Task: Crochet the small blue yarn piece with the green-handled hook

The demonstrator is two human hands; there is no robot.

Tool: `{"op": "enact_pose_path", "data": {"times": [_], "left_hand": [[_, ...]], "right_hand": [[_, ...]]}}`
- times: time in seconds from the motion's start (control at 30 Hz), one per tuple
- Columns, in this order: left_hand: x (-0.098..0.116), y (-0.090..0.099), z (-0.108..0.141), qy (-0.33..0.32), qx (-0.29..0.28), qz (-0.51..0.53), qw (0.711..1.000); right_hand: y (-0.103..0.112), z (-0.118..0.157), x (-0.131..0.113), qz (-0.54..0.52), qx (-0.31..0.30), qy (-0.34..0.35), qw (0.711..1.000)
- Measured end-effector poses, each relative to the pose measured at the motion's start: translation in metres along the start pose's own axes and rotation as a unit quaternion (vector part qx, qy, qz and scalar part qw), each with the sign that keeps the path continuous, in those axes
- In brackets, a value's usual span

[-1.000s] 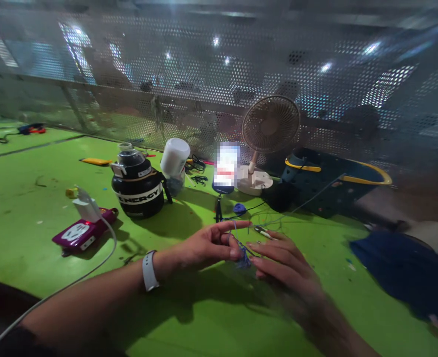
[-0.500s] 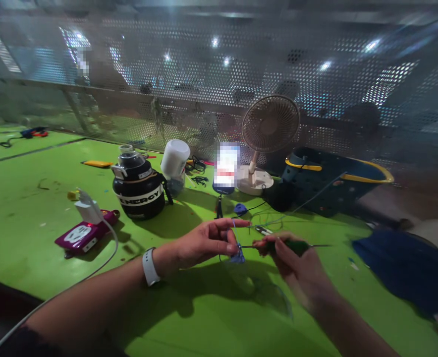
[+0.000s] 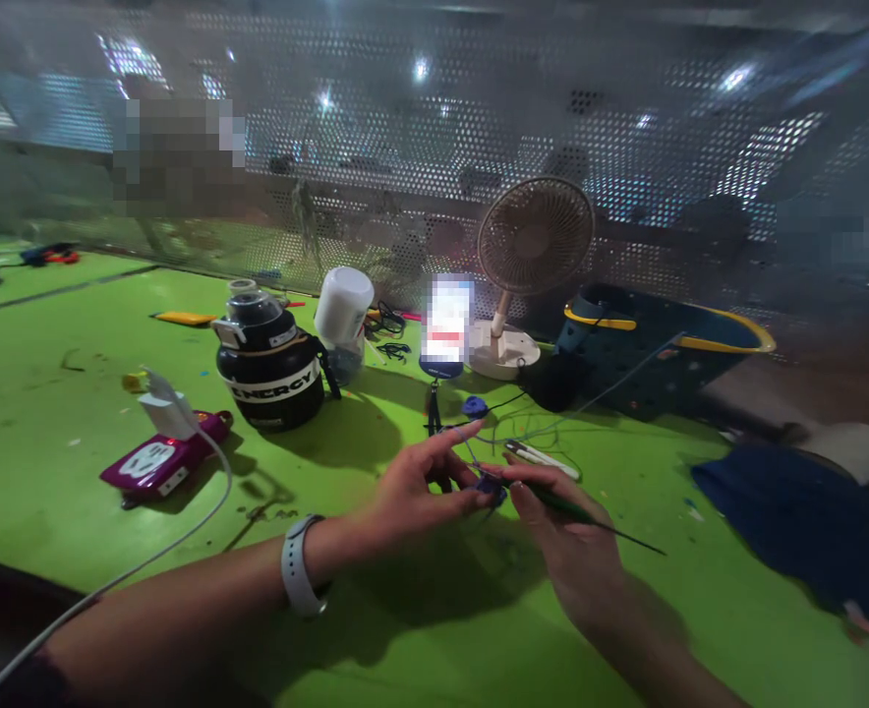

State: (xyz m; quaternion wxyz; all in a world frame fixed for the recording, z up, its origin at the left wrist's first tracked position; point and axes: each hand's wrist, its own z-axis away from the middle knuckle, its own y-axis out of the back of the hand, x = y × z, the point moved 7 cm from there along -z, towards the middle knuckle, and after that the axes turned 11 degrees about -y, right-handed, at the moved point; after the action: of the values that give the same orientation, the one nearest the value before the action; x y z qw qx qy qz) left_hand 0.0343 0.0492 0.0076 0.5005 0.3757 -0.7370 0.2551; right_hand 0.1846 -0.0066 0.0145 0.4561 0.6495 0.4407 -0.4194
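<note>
My left hand (image 3: 427, 484), with a white band at its wrist, pinches a small blue crochet piece (image 3: 491, 489) between thumb and fingers. Its index finger stretches forward, and a strand of yarn (image 3: 471, 448) runs from it down to the piece. Held like a pen in my right hand (image 3: 571, 531) is a crochet hook (image 3: 568, 506) with a green grip. The hook's front end meets the piece; its exact tip is hidden there. A blue-grey yarn line (image 3: 611, 391) leads off toward the basket.
Beyond my hands stand a lit phone (image 3: 447, 320), a fan (image 3: 506, 349), a dark basket (image 3: 626, 379) and a black yarn ball (image 3: 558, 382). Left are a black bottle (image 3: 276, 393) and a purple power strip (image 3: 161, 462) with a white cable. Dark blue cloth (image 3: 788, 521) lies right.
My right hand has closed in on the left, and the hook has swung so its back end points lower. The blue piece has moved slightly right. The view has shifted a little.
</note>
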Motion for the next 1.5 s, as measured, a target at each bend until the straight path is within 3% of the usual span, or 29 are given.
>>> {"op": "enact_pose_path", "data": {"times": [0.13, 0.33, 0.43, 0.53, 0.63, 0.73, 0.87, 1.1, 1.27, 1.5], "left_hand": [[0.003, 0.001, 0.0, 0.019, -0.011, 0.056, 0.998], [0.005, 0.0, -0.001, 0.018, -0.008, 0.113, 0.993], [0.003, 0.0, 0.0, 0.007, 0.01, 0.079, 0.997], [0.0, -0.005, 0.002, 0.019, 0.015, 0.084, 0.996], [-0.003, -0.013, 0.005, 0.056, 0.009, 0.181, 0.982], [-0.003, -0.014, 0.006, 0.088, 0.034, 0.267, 0.959], [0.0, -0.011, 0.004, 0.111, 0.04, 0.297, 0.947], [0.006, -0.002, -0.002, 0.116, 0.042, 0.261, 0.957], [0.007, 0.002, -0.004, 0.093, 0.037, 0.22, 0.97], [0.008, 0.004, -0.007, 0.059, 0.025, 0.203, 0.977]], "right_hand": [[0.002, -0.007, 0.009, -0.075, -0.005, -0.068, 0.995], [0.006, -0.008, -0.002, -0.042, 0.005, -0.033, 0.999], [0.004, -0.001, -0.016, 0.08, 0.024, 0.045, 0.996], [-0.004, 0.009, -0.031, 0.17, 0.021, 0.164, 0.971], [-0.005, 0.015, -0.041, 0.172, 0.014, 0.25, 0.953], [-0.002, 0.016, -0.046, 0.151, -0.003, 0.293, 0.944], [0.005, 0.011, -0.046, 0.113, -0.017, 0.289, 0.951], [0.011, 0.006, -0.051, 0.092, -0.024, 0.317, 0.943], [0.014, 0.0, -0.053, 0.048, -0.013, 0.29, 0.956], [0.013, -0.007, -0.041, -0.009, -0.048, 0.216, 0.975]]}}
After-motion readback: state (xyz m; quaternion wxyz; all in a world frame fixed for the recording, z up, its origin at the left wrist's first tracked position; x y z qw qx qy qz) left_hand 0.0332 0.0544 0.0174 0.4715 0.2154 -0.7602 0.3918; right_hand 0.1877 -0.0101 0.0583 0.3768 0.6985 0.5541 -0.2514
